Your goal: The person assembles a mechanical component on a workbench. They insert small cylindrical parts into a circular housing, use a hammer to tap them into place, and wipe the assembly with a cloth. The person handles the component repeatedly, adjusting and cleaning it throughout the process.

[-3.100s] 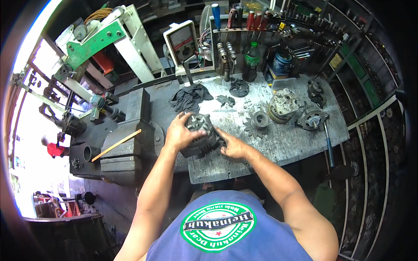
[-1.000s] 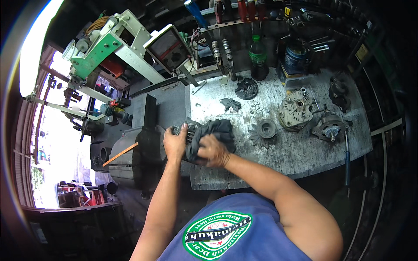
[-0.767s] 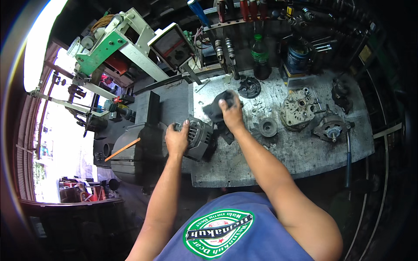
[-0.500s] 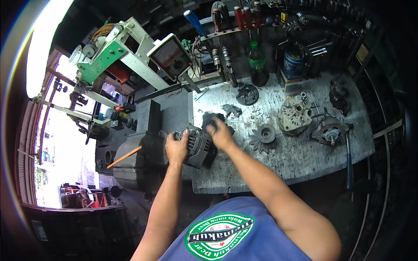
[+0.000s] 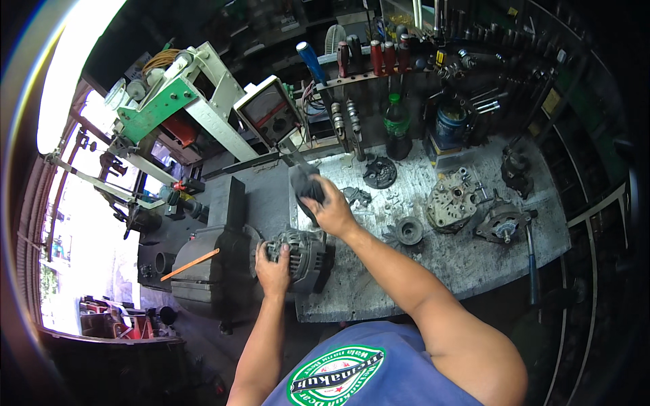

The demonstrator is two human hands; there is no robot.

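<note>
My left hand (image 5: 273, 271) grips the near-left side of an alternator (image 5: 306, 252), thumb on its slotted metal housing. The alternator rests at the left end of the metal-topped bench (image 5: 365, 298), next to a large dark vise. Above and beyond it, my right hand (image 5: 332, 208) holds up a black cover-like part (image 5: 305, 191), smeared by motion, with the fingers closed round its right side. The part is apart from the alternator. A small dark bracket-like piece (image 5: 356, 196) lies on the bench to the right of that hand.
The dark vise (image 5: 203, 271) has an orange stick (image 5: 191, 264) across it. On the bench lie a finned pulley (image 5: 407, 231), a round black plate (image 5: 380, 172), alternator housings (image 5: 452, 199) and a blue-handled tool (image 5: 532, 271). A green-capped bottle (image 5: 397, 128) and a meter (image 5: 268, 111) stand behind.
My right hand has lifted the black part up and left, off the alternator, uncovering its slotted housing. My left hand keeps its hold. The whole view has shifted slightly.
</note>
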